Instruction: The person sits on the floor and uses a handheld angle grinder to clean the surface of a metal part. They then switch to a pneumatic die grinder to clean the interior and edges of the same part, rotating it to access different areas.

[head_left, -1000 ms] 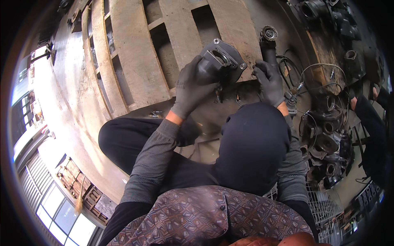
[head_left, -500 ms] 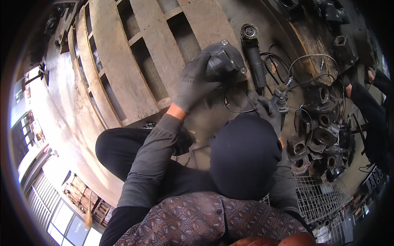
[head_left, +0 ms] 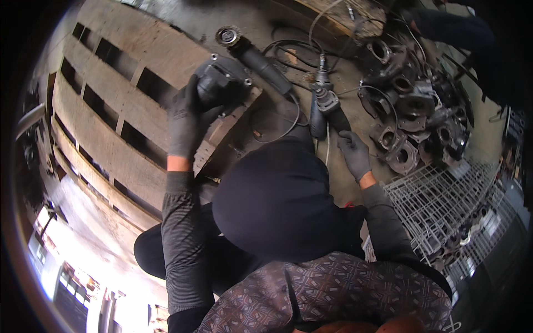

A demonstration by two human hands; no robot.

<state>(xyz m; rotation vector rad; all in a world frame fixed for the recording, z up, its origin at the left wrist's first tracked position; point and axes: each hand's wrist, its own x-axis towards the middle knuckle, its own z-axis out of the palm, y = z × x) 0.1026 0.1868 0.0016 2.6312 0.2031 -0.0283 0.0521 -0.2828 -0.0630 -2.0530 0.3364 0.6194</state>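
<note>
My left hand point(head_left: 186, 119), in a dark grey glove, grips the near left side of a dark metal casting point(head_left: 225, 83) with bolt holes at its corners. The casting rests at the pallet's corner. Past it lies an angle grinder point(head_left: 261, 64) with a round wire brush on its head. My gloved right hand point(head_left: 355, 152) is low on the right, its fingers loosely bent and apart, with nothing visible in them. Its fingertips come close to the dark handle end of a second power tool point(head_left: 326, 99), which lies by a hose fitting. My covered knee partly hides the floor between my hands.
A wooden pallet point(head_left: 119, 105) with open slats spreads to the left. Cables and hoses point(head_left: 291, 50) loop behind the tools. Several dark castings point(head_left: 413, 105) are heaped at right, beside a wire mesh basket point(head_left: 433, 202). Another person's dark sleeve point(head_left: 455, 28) shows at upper right.
The view has swung, so the pallet, casting and tools sit farther left. My right hand has moved from the left side of the second tool to its near right. My left hand stays on the casting.
</note>
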